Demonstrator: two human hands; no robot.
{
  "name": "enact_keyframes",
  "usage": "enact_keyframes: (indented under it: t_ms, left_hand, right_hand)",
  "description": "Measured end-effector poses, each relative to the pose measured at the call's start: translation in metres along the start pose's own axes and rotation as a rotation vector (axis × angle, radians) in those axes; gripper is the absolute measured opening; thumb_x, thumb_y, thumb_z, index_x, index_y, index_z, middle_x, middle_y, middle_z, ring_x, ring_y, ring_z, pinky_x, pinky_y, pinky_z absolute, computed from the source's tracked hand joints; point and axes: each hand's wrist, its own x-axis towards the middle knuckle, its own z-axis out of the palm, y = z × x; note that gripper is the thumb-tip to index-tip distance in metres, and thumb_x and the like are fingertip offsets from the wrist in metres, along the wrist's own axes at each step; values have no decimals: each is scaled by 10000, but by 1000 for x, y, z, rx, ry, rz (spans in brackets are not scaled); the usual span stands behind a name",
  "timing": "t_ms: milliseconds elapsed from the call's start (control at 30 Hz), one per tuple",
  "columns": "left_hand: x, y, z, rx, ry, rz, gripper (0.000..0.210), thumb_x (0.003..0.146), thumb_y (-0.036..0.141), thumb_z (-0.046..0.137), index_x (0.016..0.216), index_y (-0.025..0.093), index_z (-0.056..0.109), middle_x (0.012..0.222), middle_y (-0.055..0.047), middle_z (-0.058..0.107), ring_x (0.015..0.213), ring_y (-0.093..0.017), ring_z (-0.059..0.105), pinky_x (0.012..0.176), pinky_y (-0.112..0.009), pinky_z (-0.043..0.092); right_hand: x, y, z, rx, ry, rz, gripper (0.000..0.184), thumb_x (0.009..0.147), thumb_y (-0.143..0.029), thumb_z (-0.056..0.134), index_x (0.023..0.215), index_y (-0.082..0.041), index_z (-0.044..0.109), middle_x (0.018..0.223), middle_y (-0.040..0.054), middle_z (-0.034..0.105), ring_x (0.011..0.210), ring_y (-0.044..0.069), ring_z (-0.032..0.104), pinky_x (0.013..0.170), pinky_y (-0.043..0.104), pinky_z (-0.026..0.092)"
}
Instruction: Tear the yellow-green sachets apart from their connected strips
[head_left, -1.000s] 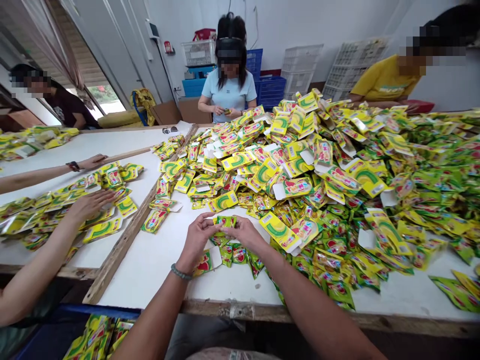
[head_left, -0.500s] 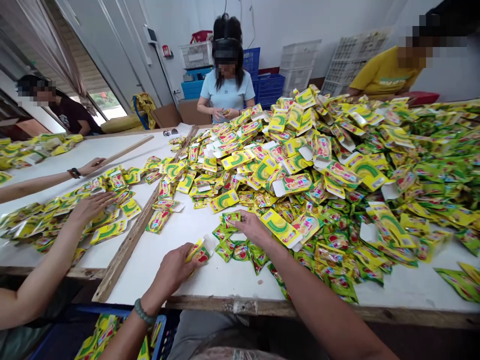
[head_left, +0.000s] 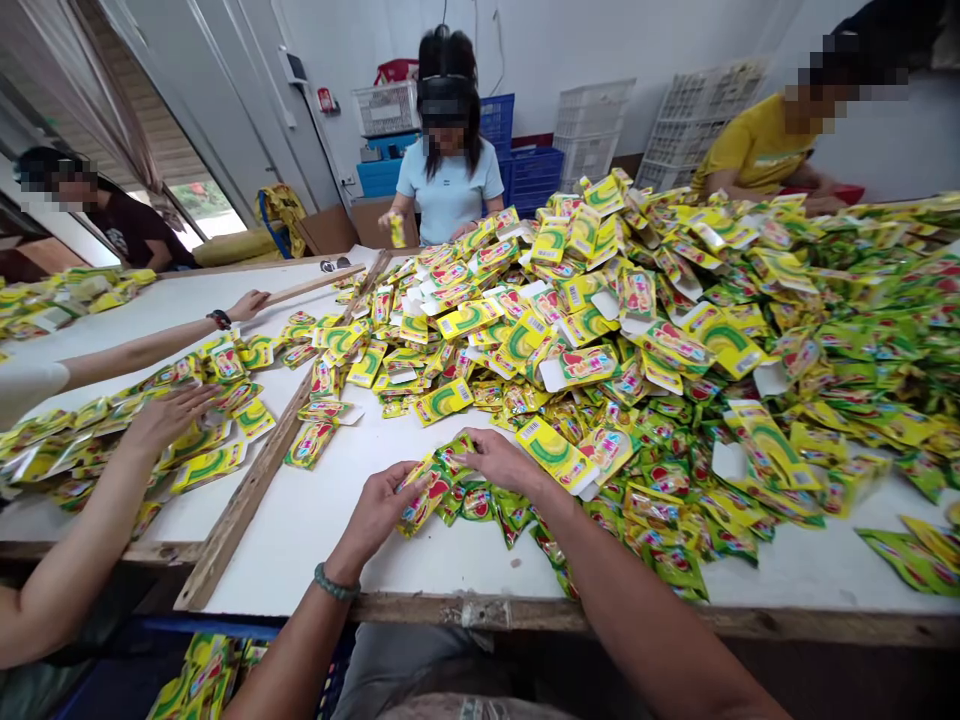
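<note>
My left hand (head_left: pixel 380 512) is closed around a small yellow printed box (head_left: pixel 421 503), tilted above the white tabletop. Pinched in the fingers of my right hand (head_left: pixel 501 462) is a small green packet (head_left: pixel 455 460), right at the upper end of that box; whether part of it is inside the box I cannot tell. Several loose green packets (head_left: pixel 475 502) lie just under and beside my hands. A yellow box with a barcode (head_left: pixel 553 455) rests beside my right wrist, at the edge of a large heap of boxes (head_left: pixel 469 318).
A wooden strip (head_left: pixel 244 500) divides the table on my left, where a co-worker's hand (head_left: pixel 169 412) rests on more boxes. Another hand (head_left: pixel 249 304) touches a wooden stick (head_left: pixel 319 284). A blue crate (head_left: pixel 341 665) with boxes stands below the table edge. A person (head_left: pixel 448 180) works opposite.
My left hand has brought the box up and right, against the green packet in my right hand. A co-worker's arm at the left has reached farther along the stick.
</note>
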Motion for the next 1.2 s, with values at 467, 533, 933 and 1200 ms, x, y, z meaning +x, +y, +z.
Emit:
enact_keyframes:
  t_ms: [467, 533, 933, 1200]
  left_hand:
    - [10, 10, 9, -314, 63, -83, 437, 650, 305, 764, 1029, 130, 639, 861, -67, 726, 669, -153, 659, 631, -241, 515]
    - [10, 9, 9, -337, 83, -77, 430, 641, 303, 771, 1015, 131, 646, 860, -64, 727, 675, -153, 660, 629, -235, 514]
    - [9, 13, 8, -285, 39, -46, 410, 644, 306, 764, 998, 135, 647, 853, -53, 720, 687, -153, 655, 648, -237, 501]
    - [9, 10, 17, -281, 71, -45, 342, 659, 361, 738, 874, 110, 653, 737, -40, 688, 601, -127, 607, 583, -223, 452]
  right_hand:
    - [5, 2, 15, -98, 338, -199, 132, 760, -291, 656, 697, -177, 638, 714, 5, 617, 700, 133, 519, 679, 262, 389]
    - [3, -2, 16, -190, 377, -266, 108, 739, -271, 690, 678, -186, 663, 736, 24, 640, 782, 163, 515, 746, 292, 382]
    - [-3, -13, 25, -147, 69, -129, 228, 868, -251, 477, 1009, -232, 655, 1113, 44, 638, 1110, 192, 511, 979, 390, 277]
    - [-4, -12, 34, -96, 127, -54, 291, 837, -270, 473, 1115, -189, 494, 758, 12, 692, 869, 197, 615, 933, 413, 347]
